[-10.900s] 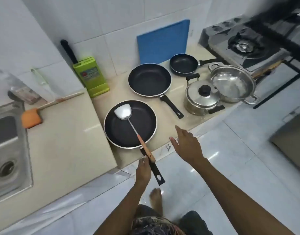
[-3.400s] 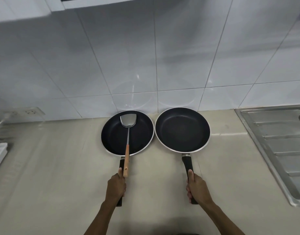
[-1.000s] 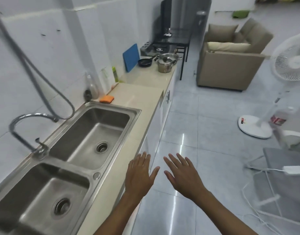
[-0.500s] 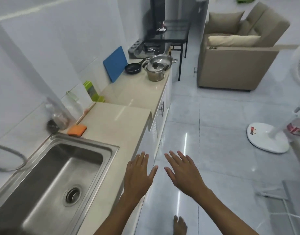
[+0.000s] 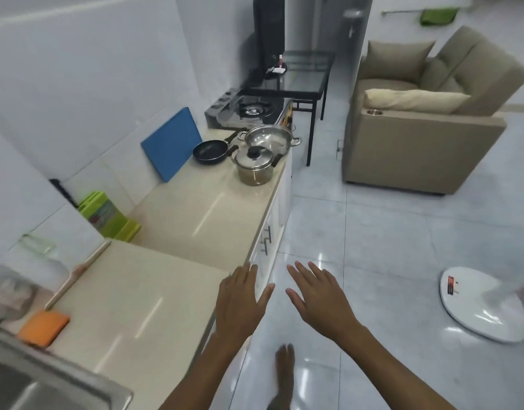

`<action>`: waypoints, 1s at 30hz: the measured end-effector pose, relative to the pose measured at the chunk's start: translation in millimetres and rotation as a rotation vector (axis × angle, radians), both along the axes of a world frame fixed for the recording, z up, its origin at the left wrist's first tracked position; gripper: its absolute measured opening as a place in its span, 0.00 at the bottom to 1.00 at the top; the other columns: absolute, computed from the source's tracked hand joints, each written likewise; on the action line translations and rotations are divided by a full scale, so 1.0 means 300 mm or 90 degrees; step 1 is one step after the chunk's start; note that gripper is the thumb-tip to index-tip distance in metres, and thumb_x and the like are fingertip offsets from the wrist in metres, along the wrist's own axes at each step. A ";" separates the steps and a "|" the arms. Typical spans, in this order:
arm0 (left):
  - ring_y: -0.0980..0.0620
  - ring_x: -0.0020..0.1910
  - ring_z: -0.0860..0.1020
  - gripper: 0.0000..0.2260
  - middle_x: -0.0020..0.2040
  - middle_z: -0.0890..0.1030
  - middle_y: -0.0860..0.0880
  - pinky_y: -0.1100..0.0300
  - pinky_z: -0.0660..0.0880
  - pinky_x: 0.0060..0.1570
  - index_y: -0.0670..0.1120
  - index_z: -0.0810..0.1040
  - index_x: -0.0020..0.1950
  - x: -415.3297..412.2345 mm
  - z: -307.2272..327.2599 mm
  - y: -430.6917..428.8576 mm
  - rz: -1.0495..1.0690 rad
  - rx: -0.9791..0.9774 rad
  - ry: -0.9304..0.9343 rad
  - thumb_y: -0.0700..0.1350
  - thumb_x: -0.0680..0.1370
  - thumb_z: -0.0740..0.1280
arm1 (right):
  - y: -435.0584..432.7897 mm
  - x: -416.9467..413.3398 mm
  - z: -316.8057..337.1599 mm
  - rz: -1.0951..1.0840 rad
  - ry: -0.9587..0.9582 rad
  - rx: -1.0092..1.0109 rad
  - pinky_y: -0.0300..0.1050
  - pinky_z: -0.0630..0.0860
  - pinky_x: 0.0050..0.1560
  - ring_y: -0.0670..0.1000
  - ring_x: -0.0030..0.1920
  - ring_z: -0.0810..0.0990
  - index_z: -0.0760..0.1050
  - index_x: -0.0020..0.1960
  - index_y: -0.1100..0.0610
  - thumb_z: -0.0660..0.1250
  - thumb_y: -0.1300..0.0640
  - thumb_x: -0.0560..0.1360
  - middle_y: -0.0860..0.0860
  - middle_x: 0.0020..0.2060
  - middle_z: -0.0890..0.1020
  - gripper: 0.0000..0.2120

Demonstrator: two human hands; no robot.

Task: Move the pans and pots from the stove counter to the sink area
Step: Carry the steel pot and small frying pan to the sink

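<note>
On the far end of the beige stove counter (image 5: 195,220) stand a small black frying pan (image 5: 210,151), a steel pot with a black-knobbed lid (image 5: 255,165) and, behind it, a wide open steel pot (image 5: 268,137). My left hand (image 5: 240,306) and my right hand (image 5: 320,297) hover side by side, palms down, fingers spread, holding nothing. They are over the counter's front edge and the floor, well short of the cookware. A corner of the steel sink (image 5: 47,386) shows at the bottom left.
A blue cutting board (image 5: 170,143) leans on the wall beside the pan. A gas stove (image 5: 249,112) lies beyond the pots. A green knife block (image 5: 107,214), an orange sponge (image 5: 43,327), a beige armchair (image 5: 426,128) and a white fan base (image 5: 485,309) are around. My bare foot (image 5: 284,374) is on the tiled floor.
The view has moved along the counter toward the stove end; the pots look nearer and the sink has slid almost out of view. Both hands stay empty and spread.
</note>
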State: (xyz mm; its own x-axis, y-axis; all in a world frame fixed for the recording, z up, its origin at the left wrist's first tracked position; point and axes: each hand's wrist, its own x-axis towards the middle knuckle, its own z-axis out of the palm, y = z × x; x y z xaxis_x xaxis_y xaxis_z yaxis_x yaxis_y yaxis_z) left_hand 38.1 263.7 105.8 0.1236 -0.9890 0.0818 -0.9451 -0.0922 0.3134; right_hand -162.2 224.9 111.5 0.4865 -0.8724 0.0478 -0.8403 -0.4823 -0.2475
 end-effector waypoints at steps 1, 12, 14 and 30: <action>0.48 0.77 0.68 0.30 0.77 0.71 0.47 0.48 0.63 0.75 0.47 0.69 0.77 -0.005 -0.007 -0.095 0.004 -0.009 -0.001 0.65 0.81 0.56 | -0.093 -0.002 0.001 0.001 0.007 0.000 0.58 0.70 0.71 0.59 0.74 0.70 0.67 0.77 0.53 0.54 0.42 0.83 0.53 0.74 0.74 0.27; 0.50 0.78 0.65 0.31 0.79 0.68 0.49 0.49 0.62 0.76 0.48 0.67 0.78 -0.035 0.041 -1.119 0.039 -0.004 0.013 0.66 0.81 0.52 | -1.095 -0.038 0.050 -0.039 -0.038 0.033 0.53 0.62 0.77 0.52 0.79 0.61 0.60 0.80 0.48 0.49 0.37 0.83 0.47 0.79 0.65 0.29; 0.49 0.76 0.69 0.30 0.76 0.72 0.48 0.48 0.65 0.74 0.48 0.70 0.76 -0.056 0.044 -1.274 0.041 -0.012 0.002 0.65 0.81 0.53 | -1.251 -0.054 0.041 -0.035 -0.042 0.035 0.53 0.62 0.77 0.52 0.79 0.62 0.60 0.80 0.48 0.49 0.37 0.83 0.48 0.78 0.66 0.29; 0.46 0.75 0.69 0.30 0.77 0.72 0.46 0.48 0.65 0.74 0.47 0.67 0.78 -0.332 -0.056 -2.432 0.314 0.102 0.296 0.64 0.82 0.56 | -2.699 -0.100 0.029 0.231 0.055 0.039 0.55 0.69 0.70 0.58 0.75 0.69 0.66 0.78 0.54 0.55 0.42 0.84 0.53 0.75 0.72 0.27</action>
